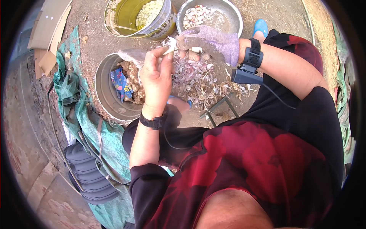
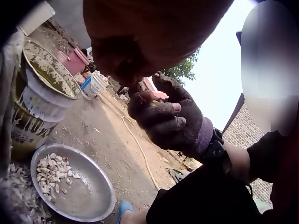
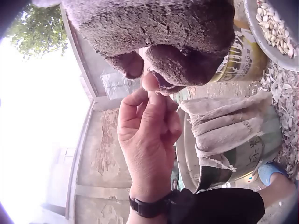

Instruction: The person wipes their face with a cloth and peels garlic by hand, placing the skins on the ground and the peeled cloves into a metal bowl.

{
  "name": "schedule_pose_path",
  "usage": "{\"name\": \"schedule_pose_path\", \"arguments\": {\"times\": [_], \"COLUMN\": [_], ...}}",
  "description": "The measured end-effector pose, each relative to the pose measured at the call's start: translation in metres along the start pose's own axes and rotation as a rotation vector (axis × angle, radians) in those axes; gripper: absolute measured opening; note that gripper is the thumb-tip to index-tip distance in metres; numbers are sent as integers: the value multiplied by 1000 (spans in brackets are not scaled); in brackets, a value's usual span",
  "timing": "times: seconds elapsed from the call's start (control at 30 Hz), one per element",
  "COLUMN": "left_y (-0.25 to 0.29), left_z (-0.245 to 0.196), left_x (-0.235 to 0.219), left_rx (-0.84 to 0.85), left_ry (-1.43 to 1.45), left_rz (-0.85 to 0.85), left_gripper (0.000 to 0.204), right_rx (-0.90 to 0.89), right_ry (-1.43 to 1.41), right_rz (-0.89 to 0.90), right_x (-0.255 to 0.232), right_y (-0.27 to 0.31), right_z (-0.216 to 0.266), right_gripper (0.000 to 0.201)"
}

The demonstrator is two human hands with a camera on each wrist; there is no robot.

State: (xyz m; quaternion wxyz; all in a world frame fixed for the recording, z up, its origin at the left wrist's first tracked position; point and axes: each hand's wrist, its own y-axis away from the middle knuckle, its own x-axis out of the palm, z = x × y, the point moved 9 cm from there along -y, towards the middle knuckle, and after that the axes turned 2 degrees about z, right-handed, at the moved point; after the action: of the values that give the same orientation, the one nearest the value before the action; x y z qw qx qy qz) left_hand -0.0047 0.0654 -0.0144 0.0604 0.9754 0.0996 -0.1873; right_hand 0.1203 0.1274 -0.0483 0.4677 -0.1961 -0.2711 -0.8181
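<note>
My bare left hand (image 1: pixel 157 78) pinches a pale garlic clove (image 1: pixel 171 46) between thumb and fingertips, up in front of me. Close against it is my right hand (image 1: pixel 209 42), in a soiled lilac work glove with bare fingertips poking through. Its fingers curl in around the garlic, with a whitish bit showing by them in the head view. In the right wrist view the tips of the left hand (image 3: pixel 147 128) meet the gloved right hand (image 3: pixel 163 46), which hides most of the garlic. Below both hands lies a heap of garlic skins (image 1: pixel 202 80).
A metal basin (image 2: pixel 100 186) holds unpeeled-looking cloves, beside a paint-streaked bucket (image 1: pixel 167 23) with pale cloves in yellowish liquid. Left of the skins stands a bucket (image 1: pixel 102 86) with garlic bulbs, a floral cloth inside and a rag (image 3: pixel 224 126) over its rim. Green tarp (image 1: pixel 85 114) lies leftward.
</note>
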Motion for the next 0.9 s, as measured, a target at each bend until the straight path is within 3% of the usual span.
{"name": "schedule_pose_path", "arguments": {"times": [0.03, 0.1, 0.2, 0.37, 0.53, 0.63, 0.73, 0.8, 0.83, 0.9], "left_y": [-1, 4, 5, 6, 7, 6, 9, 2, 2, 1], "left_z": [-1, -39, -49, -43, -43, -40, -42, -11, -15, 0], "left_x": [0, 0, 4, 12, 16, 14, 8, -2, -1, 4], "left_rx": [-2, 374, 474, 421, 429, 419, 511, 171, 171, -90], "left_ry": [1, -447, -546, -681, -721, -675, -494, -132, -134, 272], "left_rz": [1, -82, -74, 37, 60, 52, -8, -10, -11, 1], "left_gripper": [16, 14, 16, 19, 20, 18, 17, 20, 20, 26], "right_rx": [26, 56, 15, -23, -19, -22, -27, -44, -22, -1], "right_ry": [41, 82, 141, 362, 316, 261, 201, 178, 81, -14], "right_rz": [4, 8, -40, -87, -66, -65, -49, -29, -20, -10], "right_x": [0, 1, -1, -5, -5, -6, -3, 1, 2, 3], "right_y": [2, 2, -3, -6, -4, -5, -2, 0, 1, 0], "right_z": [2, 0, -1, 2, 0, -4, -2, 0, -3, -7], "right_gripper": [29, 31, 24, 23, 23, 23, 24, 25, 26, 27]}}
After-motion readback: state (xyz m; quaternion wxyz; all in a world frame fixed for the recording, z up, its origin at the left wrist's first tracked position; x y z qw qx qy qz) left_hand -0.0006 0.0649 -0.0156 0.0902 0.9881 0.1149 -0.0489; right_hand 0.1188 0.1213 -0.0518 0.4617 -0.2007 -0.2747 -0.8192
